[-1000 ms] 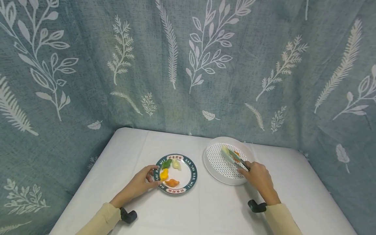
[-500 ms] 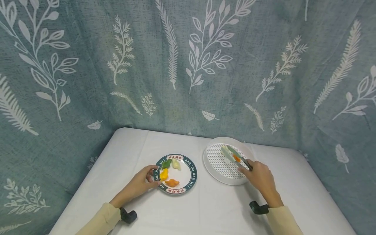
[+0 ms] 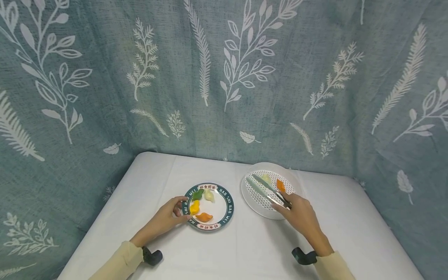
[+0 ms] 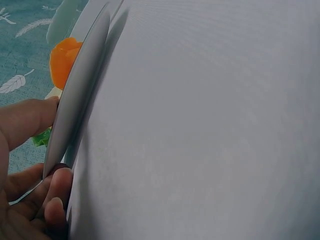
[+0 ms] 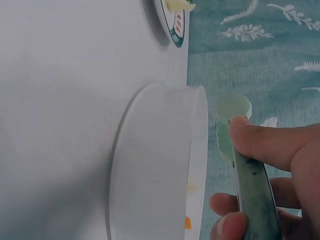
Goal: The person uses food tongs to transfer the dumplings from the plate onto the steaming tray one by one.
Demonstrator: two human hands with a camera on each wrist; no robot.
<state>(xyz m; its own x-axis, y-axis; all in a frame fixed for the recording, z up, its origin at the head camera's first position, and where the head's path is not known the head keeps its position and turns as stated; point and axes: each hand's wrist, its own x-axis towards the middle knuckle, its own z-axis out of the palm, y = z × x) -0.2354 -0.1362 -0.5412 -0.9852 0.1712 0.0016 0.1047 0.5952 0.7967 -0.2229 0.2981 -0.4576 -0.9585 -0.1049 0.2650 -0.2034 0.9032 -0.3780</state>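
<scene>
My left hand (image 3: 167,217) grips the near-left rim of a white plate (image 3: 221,204) with a green border; in the left wrist view the thumb lies on the rim and fingers curl beneath it. On the plate sit a green dumpling (image 3: 198,194), a pale one, a yellow dumpling (image 3: 194,207) and an orange dumpling (image 3: 204,217). My right hand (image 3: 299,216) holds green-tipped tongs (image 3: 258,188) over a white perforated steamer basket (image 3: 250,205). The tong arms stand apart with nothing between them. In the basket lie a pale dumpling (image 3: 266,178) and another orange dumpling (image 3: 280,185).
A white cloth (image 3: 210,252) covers the table. Behind and to the sides hangs a blue-green curtain (image 3: 175,77) with white leaf prints. The plate and basket stand apart, with a strip of cloth between them. The basket's wall (image 5: 150,165) rises high in the right wrist view.
The tongs have let go of the orange dumpling in the basket, spread wider and shifted left. The right hand moved a little left with them. The left hand and plate stayed put.
</scene>
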